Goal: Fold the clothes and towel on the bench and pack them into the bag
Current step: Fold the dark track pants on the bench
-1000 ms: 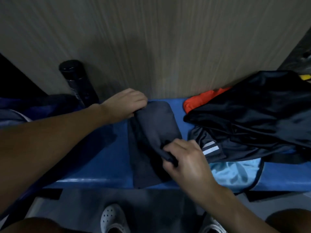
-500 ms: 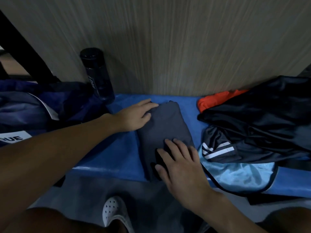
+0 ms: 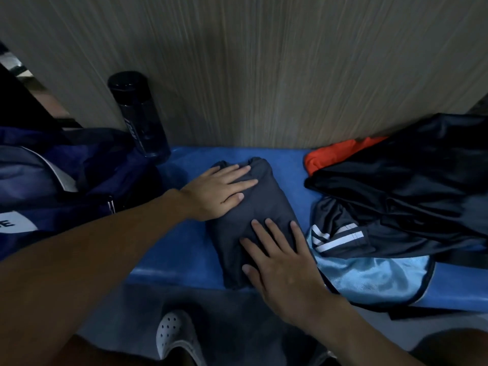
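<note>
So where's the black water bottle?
In the head view, the black water bottle stands upright on the left, at the back of the blue bench, against the wall and next to the navy bag.

Wood-grain wall panel [image 3: 264, 62] behind blue bench [image 3: 184, 249]; grey floor [image 3: 126, 307]; dim light.

Matt grey cloth [image 3: 264, 204] under my palms; black garment [image 3: 412, 180] glossy, satin-like; bench [image 3: 184, 249] smooth blue; wall panel [image 3: 264, 70] wood-grained.
</note>
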